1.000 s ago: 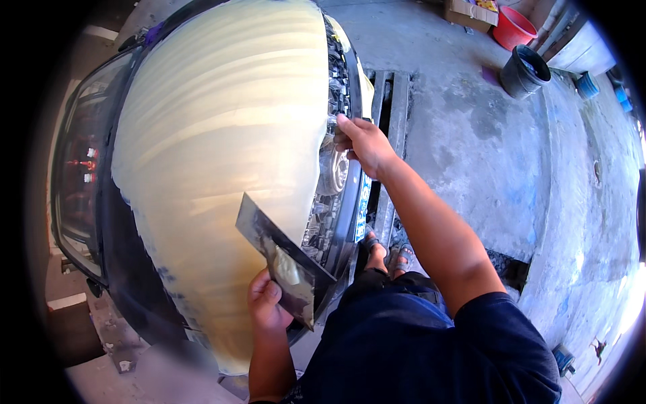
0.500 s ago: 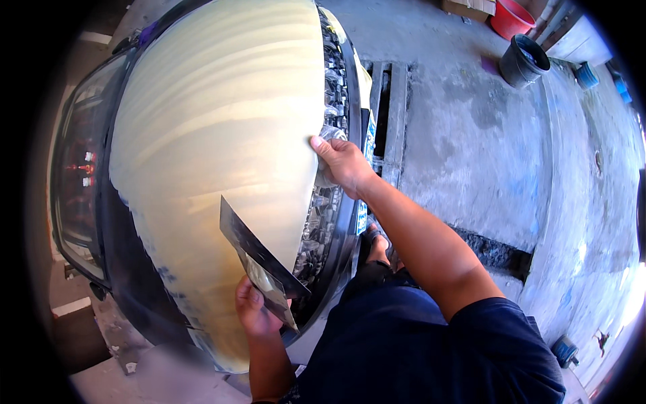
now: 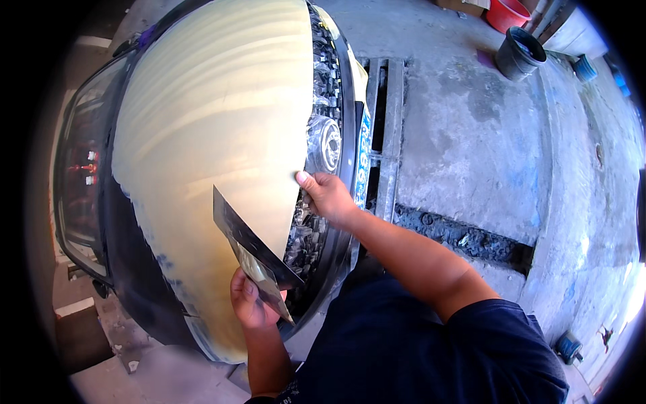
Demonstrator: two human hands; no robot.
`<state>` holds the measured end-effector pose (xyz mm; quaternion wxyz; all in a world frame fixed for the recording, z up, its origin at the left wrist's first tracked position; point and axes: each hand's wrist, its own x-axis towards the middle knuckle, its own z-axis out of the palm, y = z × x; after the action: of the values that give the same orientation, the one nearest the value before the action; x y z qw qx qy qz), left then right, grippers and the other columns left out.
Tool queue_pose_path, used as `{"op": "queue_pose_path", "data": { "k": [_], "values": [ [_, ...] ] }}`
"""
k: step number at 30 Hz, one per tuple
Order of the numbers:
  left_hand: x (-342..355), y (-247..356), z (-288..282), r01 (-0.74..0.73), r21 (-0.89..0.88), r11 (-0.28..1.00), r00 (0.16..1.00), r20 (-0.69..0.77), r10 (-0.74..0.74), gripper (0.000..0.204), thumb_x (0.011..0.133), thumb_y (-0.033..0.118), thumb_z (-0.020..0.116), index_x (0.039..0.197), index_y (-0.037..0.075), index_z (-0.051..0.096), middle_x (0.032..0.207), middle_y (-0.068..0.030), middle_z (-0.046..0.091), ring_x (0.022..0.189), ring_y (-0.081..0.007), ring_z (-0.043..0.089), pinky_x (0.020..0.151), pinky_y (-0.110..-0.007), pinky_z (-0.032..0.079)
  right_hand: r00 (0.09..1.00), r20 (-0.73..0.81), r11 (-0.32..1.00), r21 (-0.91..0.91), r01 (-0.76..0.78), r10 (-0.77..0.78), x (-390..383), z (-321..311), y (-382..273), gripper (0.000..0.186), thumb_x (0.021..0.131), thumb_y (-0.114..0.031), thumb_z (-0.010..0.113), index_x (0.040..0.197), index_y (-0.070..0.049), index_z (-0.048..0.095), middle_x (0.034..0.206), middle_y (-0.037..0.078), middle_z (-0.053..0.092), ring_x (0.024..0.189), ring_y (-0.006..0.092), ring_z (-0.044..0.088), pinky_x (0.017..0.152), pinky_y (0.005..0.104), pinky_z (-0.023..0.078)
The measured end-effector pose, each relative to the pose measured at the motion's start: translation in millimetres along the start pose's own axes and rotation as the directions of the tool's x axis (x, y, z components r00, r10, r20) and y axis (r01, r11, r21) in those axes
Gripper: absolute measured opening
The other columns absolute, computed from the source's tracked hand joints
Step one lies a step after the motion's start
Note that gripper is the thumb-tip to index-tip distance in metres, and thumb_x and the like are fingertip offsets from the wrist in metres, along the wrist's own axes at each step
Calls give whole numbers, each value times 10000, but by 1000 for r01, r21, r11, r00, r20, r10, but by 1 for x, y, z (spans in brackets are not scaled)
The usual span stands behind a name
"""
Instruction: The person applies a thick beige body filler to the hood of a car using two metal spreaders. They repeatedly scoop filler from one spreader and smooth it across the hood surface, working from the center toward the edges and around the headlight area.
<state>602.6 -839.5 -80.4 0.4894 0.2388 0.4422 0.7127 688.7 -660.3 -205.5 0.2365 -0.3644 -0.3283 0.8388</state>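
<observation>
My left hand (image 3: 252, 303) holds two metal spreader blades (image 3: 239, 229), one with pale paste on it, over the lower part of the car's hood (image 3: 215, 114), which is coated in streaky cream-yellow material. My right hand (image 3: 323, 198) grips the hood's front edge, thumb at the rim and fingers curled down beside the grille (image 3: 323, 67). Just above that hand sits a round silver emblem (image 3: 326, 145) on the grille. A blue plate (image 3: 363, 155) is on the bumper. Dark, uncoated bodywork (image 3: 138, 276) borders the coating toward the windscreen (image 3: 84, 168).
Grated drain channels (image 3: 380, 114) and a debris-filled trench (image 3: 464, 239) cut the concrete floor (image 3: 471, 155) to my right. A black bucket (image 3: 519, 54), red basin (image 3: 508, 13), cardboard box (image 3: 464, 7) and blue containers (image 3: 585, 67) stand at upper right. Another blue container (image 3: 568, 347) lies at lower right.
My right hand has moved down along the hood's front edge from above the emblem to below it. My left hand and the blades have shifted slightly leftward.
</observation>
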Motion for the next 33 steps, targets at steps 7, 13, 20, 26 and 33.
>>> {"op": "queue_pose_path", "data": {
  "k": [7,13,20,26,33],
  "values": [
    [-17,3,2,-36,5,999,999,12,36,316,896,150,583,1160,-23,594,956,-124,684,466,-155,511,476,-268,417,981,191,887,-454,84,5,-43,7,25,558,853,-566,631,829,-11,584,667,38,565,571,126,544,529,288,461],
    [-43,8,-12,-117,15,993,991,-65,118,314,899,135,569,1176,-12,587,965,-121,680,484,-142,513,472,-263,424,974,-23,887,-417,197,-227,-38,-6,-22,458,963,-195,492,1357,25,421,892,119,604,838,204,599,766,330,505],
    [-61,15,-14,-184,42,982,978,-96,187,292,916,115,535,1176,-8,581,1044,-102,661,532,-124,522,465,-251,415,941,94,634,-717,291,-326,-50,30,-14,653,846,-58,468,1379,197,190,1209,371,458,1152,471,479,1024,453,389],
    [-75,20,-12,-261,46,964,957,-117,264,239,948,108,503,1150,-3,563,1075,-88,626,554,-129,521,509,-270,430,930,283,588,-721,367,-234,-93,59,38,807,847,-119,499,1344,260,-12,1219,457,351,1072,540,492,952,475,443],
    [-82,19,-18,-325,44,945,939,-105,328,232,966,125,493,1153,-3,543,1132,-115,606,548,-129,521,511,-277,434,632,752,589,-599,542,184,-117,69,35,330,856,-236,558,1008,45,643,948,259,647,907,410,634,832,439,501]
  ]
}}
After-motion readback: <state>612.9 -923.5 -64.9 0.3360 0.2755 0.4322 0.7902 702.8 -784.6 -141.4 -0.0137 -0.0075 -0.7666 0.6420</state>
